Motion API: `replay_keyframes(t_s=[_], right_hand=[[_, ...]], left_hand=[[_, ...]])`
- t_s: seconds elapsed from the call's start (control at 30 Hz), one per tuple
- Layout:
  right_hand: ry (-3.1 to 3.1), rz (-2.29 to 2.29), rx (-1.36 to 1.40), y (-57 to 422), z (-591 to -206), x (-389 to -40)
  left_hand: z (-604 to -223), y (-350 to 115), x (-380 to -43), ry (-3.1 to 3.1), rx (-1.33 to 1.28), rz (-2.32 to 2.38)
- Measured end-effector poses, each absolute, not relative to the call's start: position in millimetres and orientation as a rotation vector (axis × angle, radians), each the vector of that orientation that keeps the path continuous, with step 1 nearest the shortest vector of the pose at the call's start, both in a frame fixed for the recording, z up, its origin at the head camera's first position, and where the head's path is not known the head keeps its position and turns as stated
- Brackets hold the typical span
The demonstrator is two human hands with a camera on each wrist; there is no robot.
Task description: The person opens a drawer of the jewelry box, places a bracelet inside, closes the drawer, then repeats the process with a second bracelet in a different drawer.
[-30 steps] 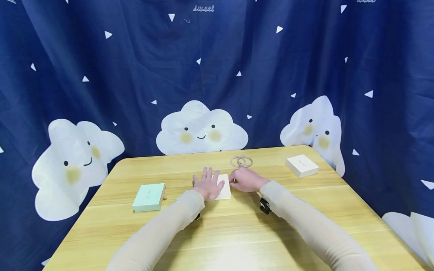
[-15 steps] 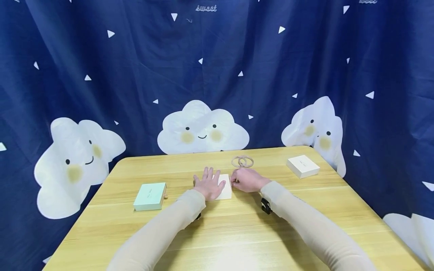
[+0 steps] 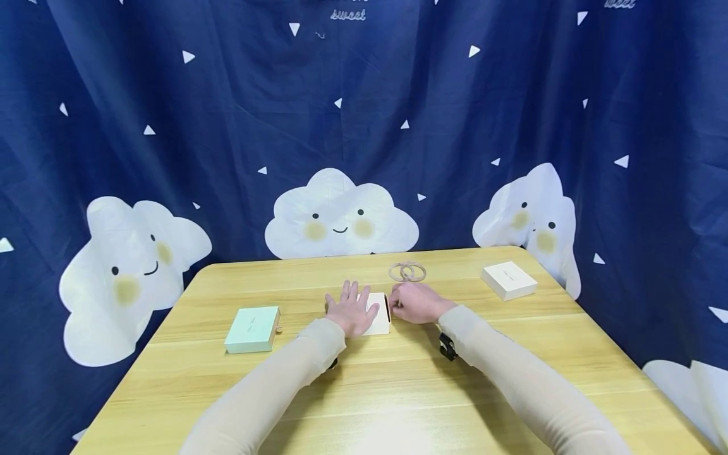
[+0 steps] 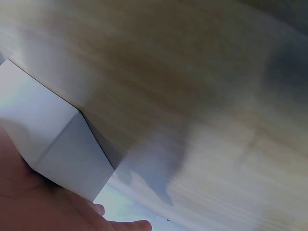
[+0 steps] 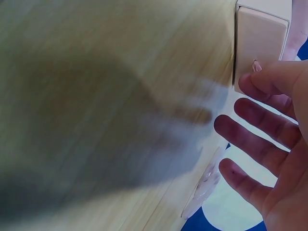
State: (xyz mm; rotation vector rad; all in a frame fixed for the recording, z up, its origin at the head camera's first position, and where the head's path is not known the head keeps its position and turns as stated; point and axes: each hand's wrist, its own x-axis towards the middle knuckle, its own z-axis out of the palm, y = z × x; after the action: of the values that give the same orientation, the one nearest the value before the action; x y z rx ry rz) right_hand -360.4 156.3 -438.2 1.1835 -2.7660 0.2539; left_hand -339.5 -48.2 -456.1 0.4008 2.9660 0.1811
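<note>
A white drawer-style box [image 3: 377, 321] lies at the middle of the table, partly covered by my left hand [image 3: 348, 314], whose spread fingers rest on its top. My right hand [image 3: 418, 303] is at the box's right end. In the right wrist view, the pinkish drawer [image 5: 261, 41] faces me, just proud of its white sleeve [image 5: 264, 5]. Thumb and index finger [image 5: 250, 84] pinch the small pink ribbon tab [image 5: 257, 66] on it, while the other fingers stay extended. The left wrist view shows the white box [image 4: 72, 149] beside my left hand [image 4: 43, 207].
Two overlapping pinkish bangles [image 3: 407, 272] lie just behind my right hand. A mint-green box [image 3: 253, 328] with a ribbon tab sits on the left. Another white box [image 3: 509, 280] is at the back right. Behind the wooden table [image 3: 387, 392] hangs a blue cloud-printed curtain [image 3: 341, 76].
A narrow dark gap now shows at the right end of the white box, where the drawer has slid slightly out. My left hand stays on top; the camera view has shifted a little.
</note>
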Motion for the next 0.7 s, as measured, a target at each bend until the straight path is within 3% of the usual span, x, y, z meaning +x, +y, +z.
replay_keyframes(t_s=[0.7], right_hand=[[-2.818,0.292,1.133,164.3,-436.9,-358.6]], left_hand=[[-459.1,-49.1,-342.9,2.966,0.397,0.208]])
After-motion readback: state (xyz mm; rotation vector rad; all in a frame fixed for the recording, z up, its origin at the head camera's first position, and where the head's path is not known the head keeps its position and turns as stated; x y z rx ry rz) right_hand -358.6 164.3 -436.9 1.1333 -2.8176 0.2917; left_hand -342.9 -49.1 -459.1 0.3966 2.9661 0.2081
